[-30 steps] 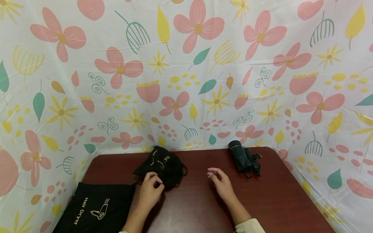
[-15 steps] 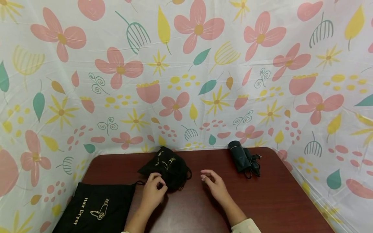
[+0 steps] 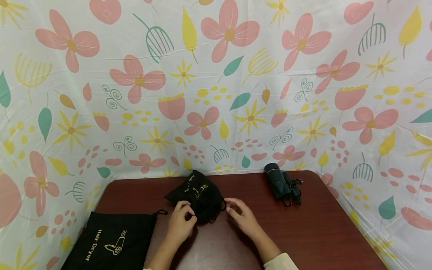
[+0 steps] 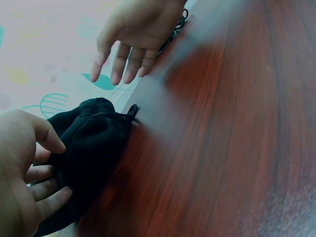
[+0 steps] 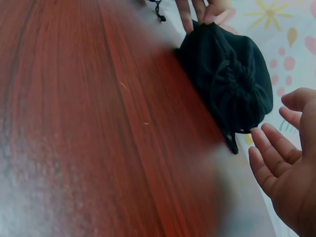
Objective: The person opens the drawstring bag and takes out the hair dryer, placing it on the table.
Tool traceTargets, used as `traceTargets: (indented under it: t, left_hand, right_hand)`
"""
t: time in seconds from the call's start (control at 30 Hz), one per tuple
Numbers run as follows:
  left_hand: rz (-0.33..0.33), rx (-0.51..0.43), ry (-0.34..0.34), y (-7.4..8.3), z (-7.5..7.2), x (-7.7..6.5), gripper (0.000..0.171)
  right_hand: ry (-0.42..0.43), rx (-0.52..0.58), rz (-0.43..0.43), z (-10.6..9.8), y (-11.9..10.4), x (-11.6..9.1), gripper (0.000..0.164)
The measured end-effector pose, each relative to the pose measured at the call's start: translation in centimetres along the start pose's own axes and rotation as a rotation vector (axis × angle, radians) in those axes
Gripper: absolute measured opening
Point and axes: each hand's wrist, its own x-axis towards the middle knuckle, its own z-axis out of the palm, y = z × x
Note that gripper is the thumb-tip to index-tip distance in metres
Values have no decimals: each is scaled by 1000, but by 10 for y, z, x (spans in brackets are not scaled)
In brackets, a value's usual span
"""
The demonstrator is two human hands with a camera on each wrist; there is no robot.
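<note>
Black cloth makes up the bulging drawstring bag (image 3: 204,200), which lies at the rear of the reddish-brown table (image 3: 314,225), just left of its middle, and now sits a little farther right than it did a second ago. The left hand (image 3: 180,225) has shifted right along with it, and the right hand (image 3: 244,219) has come in leftward from beside it. The flat bag (image 3: 111,240) at the front left and the dark cylinder (image 3: 277,182) with its bundled cord (image 3: 296,192) at the rear right have stayed put. Both forearms reach forward from the front edge, angled inward, the right one leaving a pale sleeve (image 3: 281,262). The left hand's fingers bend against the bag's near side, thumb and fingertips a gap apart in the left wrist view; whether they pinch the cloth I cannot tell. The right hand is loosely spread, palm toward the bag, thumb well away from the gently curved fingers, whose tips are right by the cord loop (image 3: 224,204); contact is unclear.
</note>
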Motion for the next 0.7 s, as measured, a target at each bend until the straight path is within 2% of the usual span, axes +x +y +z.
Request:
traceTargets:
  t: [0.17,0.37,0.7]
  left_hand:
    - [13,-5,-2,3,1,-1,21]
    - [29,10,2,5,3,-2,22]
    - [56,20,28,3,6,0,22]
  right_hand:
    - [-25,-17,-33,3,-3,0,38]
    - [-53,-55,-68,6,-2,1,38]
    - [-78,-115,-66,8,1,0,38]
